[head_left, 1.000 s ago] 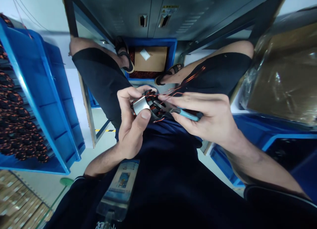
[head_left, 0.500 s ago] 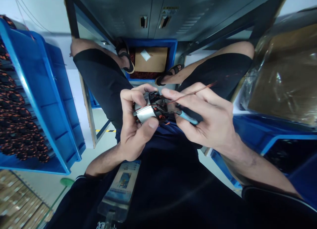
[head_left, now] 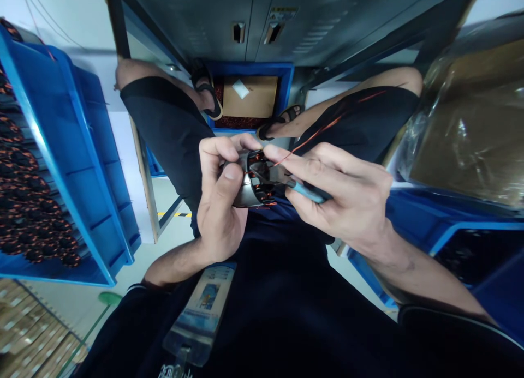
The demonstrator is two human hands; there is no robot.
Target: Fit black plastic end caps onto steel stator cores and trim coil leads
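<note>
Both hands closed in head view: left hand (head_left: 221, 198) grips the wound metal core (head_left: 248, 190), right hand (head_left: 344, 195) the blue-handled tool (head_left: 305, 191) at its right-facing end; a slip could, I reckon, nick windings.

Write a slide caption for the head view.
Left hand grips a metal wire-wound part; right hand holds blue-handled pliers.

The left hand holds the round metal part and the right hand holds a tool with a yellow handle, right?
Not quite: the head view shows that the tool has a light blue handle, not yellow. The left hand does hold the metal part, and the right hand the tool.
</note>
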